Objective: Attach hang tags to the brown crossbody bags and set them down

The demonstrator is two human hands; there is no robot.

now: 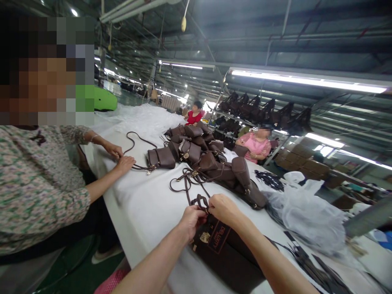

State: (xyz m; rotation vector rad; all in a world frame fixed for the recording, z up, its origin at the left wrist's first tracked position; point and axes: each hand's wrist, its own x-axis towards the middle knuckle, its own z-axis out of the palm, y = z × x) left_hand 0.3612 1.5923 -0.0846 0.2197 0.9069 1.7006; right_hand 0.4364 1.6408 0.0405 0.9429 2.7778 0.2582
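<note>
A dark brown handbag (226,257) with gold-coloured lettering and a metal emblem lies in front of me on the white-covered table. My left hand (191,220) is closed at its upper edge, fingers pinching the bag's strap (200,201). Right beside it, my right hand (223,207) is also closed on the strap, near a small metal fitting. A loop of strap sticks up between the two hands, and thin cords (185,181) run from there towards the pile. My fingertips partly hide the exact spot where they grip.
Several brown bags (208,159) are heaped beyond my hands. At left, a co-worker's hands (124,163) handle a cord. Clear plastic bags (306,208) and dark straps (309,261) lie at right. Two people sit across the table (147,220); bags hang behind them.
</note>
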